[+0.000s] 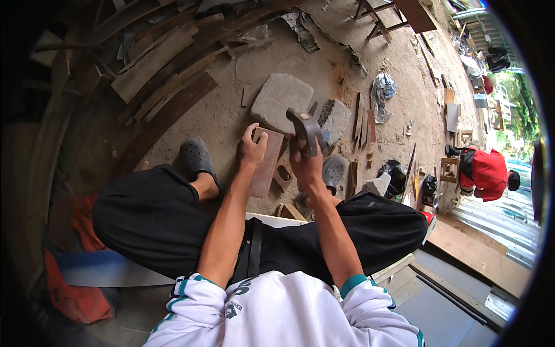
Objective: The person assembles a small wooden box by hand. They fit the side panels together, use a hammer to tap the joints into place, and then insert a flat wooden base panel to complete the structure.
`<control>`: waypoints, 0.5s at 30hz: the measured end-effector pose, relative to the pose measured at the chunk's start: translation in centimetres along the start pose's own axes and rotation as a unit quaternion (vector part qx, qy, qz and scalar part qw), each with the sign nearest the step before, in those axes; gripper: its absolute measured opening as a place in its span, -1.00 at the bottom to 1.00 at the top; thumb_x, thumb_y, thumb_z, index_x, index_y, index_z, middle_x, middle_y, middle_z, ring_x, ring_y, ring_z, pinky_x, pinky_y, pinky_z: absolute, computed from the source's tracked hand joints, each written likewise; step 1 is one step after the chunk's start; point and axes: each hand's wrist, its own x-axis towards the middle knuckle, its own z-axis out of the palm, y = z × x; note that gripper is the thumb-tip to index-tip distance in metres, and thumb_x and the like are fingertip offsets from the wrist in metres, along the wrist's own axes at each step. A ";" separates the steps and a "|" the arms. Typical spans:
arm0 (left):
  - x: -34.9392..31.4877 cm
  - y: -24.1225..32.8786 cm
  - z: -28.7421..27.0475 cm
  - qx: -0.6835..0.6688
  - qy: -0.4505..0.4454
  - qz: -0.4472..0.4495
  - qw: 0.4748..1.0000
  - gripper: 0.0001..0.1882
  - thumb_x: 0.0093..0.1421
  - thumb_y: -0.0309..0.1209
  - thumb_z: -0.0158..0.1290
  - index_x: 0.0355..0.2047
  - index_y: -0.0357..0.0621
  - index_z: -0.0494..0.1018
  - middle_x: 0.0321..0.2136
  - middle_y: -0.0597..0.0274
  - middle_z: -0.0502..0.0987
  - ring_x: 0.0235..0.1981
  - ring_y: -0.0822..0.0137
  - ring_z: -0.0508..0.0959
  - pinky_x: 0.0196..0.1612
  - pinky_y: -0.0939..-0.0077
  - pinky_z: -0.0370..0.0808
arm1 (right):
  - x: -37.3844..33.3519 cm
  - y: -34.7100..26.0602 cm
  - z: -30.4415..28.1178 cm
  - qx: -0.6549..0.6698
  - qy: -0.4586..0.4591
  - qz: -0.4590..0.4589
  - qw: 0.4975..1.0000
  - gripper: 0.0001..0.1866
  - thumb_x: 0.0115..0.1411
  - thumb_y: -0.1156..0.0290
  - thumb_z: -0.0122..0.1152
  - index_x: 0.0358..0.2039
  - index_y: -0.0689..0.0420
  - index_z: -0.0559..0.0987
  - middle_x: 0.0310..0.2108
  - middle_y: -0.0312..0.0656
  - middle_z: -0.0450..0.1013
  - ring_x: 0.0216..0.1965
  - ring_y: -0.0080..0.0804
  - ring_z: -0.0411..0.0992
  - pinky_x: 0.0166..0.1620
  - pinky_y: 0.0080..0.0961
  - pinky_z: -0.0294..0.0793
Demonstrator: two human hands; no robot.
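My left hand is closed on the edge of a flat, reddish-brown wooden board between my knees. The board's far end lies by a rough grey concrete block; whether they touch I cannot tell. My right hand grips a hammer by its handle, its dark head raised over the ground just right of the board. Below the hammer, beside the board, is a small wood piece with an oval hole. A second grey stone stands behind the hammer head.
Long planks are piled at the far left. Wood strips and a crumpled plastic bag lie to the right. My feet, in grey clogs, flank the work. A person in red bends over at the far right.
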 end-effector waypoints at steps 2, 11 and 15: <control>0.0 -0.2 0.7 0.016 0.003 0.010 1.000 -0.51 0.10 -0.28 0.07 0.02 -0.26 0.44 -0.14 -0.11 0.57 -0.12 0.02 0.58 -0.05 0.28 0.48 | -2.1 3.0 0.6 0.007 -0.065 0.053 0.996 -0.73 0.09 0.58 0.09 -0.15 0.20 0.48 -0.36 0.19 0.46 -0.26 0.25 0.45 -0.23 -0.12 0.46; 0.1 -0.9 0.6 -0.018 0.020 0.017 0.999 -0.50 0.10 -0.26 0.08 0.01 -0.30 0.45 -0.11 -0.13 0.55 -0.08 0.02 0.57 -0.01 0.29 0.47 | -0.8 3.3 -0.4 -0.024 -0.142 0.124 0.982 -0.64 0.04 0.55 0.07 -0.08 0.22 0.42 -0.41 0.24 0.46 -0.27 0.30 0.44 -0.24 -0.02 0.44; 0.0 -0.1 0.5 -0.029 0.002 0.000 1.000 -0.49 0.10 -0.26 0.09 0.02 -0.33 0.44 -0.09 -0.14 0.54 -0.06 0.03 0.56 0.00 0.29 0.46 | -1.6 4.8 0.7 -0.027 -0.096 -0.051 0.994 -0.52 0.07 0.58 0.08 0.06 0.10 0.39 -0.36 0.19 0.47 -0.24 0.30 0.43 -0.18 -0.08 0.45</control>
